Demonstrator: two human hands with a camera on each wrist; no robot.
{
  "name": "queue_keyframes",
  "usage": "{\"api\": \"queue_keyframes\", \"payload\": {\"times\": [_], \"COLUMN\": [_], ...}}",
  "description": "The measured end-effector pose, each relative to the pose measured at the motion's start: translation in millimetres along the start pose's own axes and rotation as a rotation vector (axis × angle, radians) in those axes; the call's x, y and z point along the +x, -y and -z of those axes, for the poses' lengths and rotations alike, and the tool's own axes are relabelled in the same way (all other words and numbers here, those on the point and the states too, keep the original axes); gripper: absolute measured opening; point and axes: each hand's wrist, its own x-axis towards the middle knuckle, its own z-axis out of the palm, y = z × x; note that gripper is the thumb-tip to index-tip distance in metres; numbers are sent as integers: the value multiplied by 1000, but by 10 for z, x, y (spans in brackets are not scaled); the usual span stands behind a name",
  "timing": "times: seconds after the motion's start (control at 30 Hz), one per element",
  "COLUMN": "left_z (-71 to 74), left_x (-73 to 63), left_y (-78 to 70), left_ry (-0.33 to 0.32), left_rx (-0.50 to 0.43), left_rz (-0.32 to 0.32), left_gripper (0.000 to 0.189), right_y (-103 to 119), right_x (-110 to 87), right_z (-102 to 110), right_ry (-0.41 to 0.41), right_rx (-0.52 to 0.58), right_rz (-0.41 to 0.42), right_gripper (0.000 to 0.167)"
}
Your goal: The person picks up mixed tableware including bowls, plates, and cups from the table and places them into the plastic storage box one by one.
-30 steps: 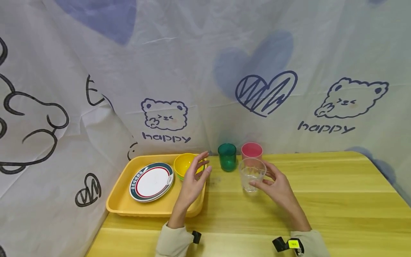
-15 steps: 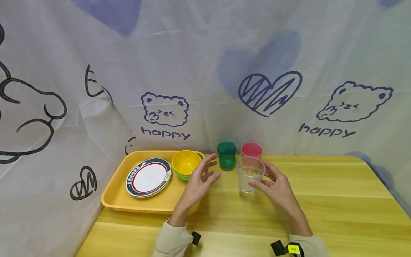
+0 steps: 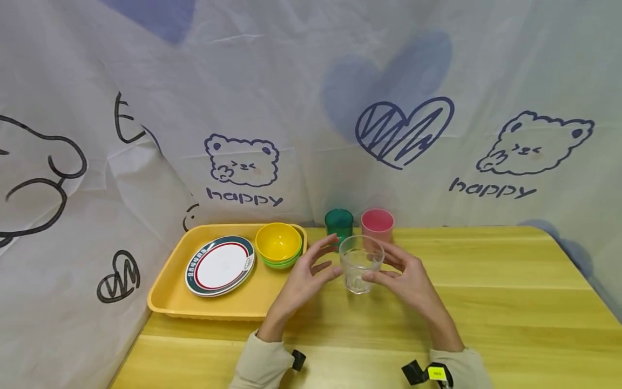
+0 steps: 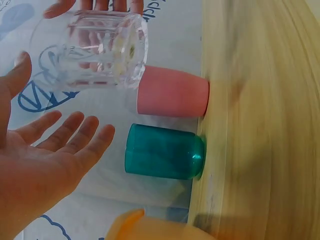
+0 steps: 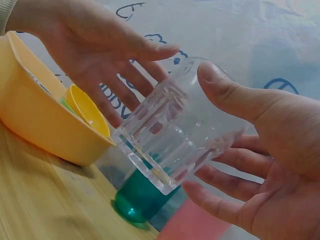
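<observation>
My right hand (image 3: 408, 275) holds a clear tumbler (image 3: 358, 265) between thumb and fingers, upright and raised over the table. In the right wrist view, the thumb (image 5: 225, 90) lies along the tumbler's near side, while the other fingers pass behind it. Facing it from the left is my left hand (image 3: 306, 278), its fingers spread and the thumb tip close to the tumbler's rim. The left wrist view shows that palm (image 4: 45, 165) with nothing in it. Behind the hands stand a green cup (image 4: 162, 151) and a pink cup (image 4: 172, 92), side by side on the table.
To the left, a yellow tray (image 3: 233, 309) holds a white plate (image 3: 220, 267) with a dark green rim. A yellow bowl (image 3: 278, 243) sits on green bowls (image 3: 283, 265) in the tray's right side. A printed cloth (image 3: 311, 108) hangs behind the wooden table (image 3: 495, 302).
The right hand has carried the tumbler leftward, toward the left hand. The left hand has moved right, away from the bowls and up to the tumbler's side.
</observation>
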Motion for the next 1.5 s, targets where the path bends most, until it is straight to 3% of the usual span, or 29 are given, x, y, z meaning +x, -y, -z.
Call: {"api": "queue_keyframes", "payload": {"times": [0.2, 0.43, 0.77, 0.93, 1.13, 1.5], "left_z": [-21, -36, 56, 124, 209, 466], "left_x": [13, 1, -43, -64, -87, -175], "left_y": [-39, -65, -132, -156, -176, -258], "left_ry": [52, 59, 103, 118, 142, 63], "left_rx": [-1, -37, -111, -108, -43, 44], "left_rz": [5, 19, 41, 52, 55, 9], "left_gripper": [69, 67, 66, 66, 66, 66], "right_y": [32, 18, 92, 134, 188, 332], "right_x": [29, 19, 6, 12, 48, 179], "right_z": [-47, -67, -139, -180, -229, -214], "right_ry": [54, 88, 104, 123, 164, 280], "right_rx": [62, 103, 125, 106, 88, -120], "right_rz": [39, 83, 62, 60, 55, 215], "right_gripper": [72, 72, 74, 72, 68, 79]}}
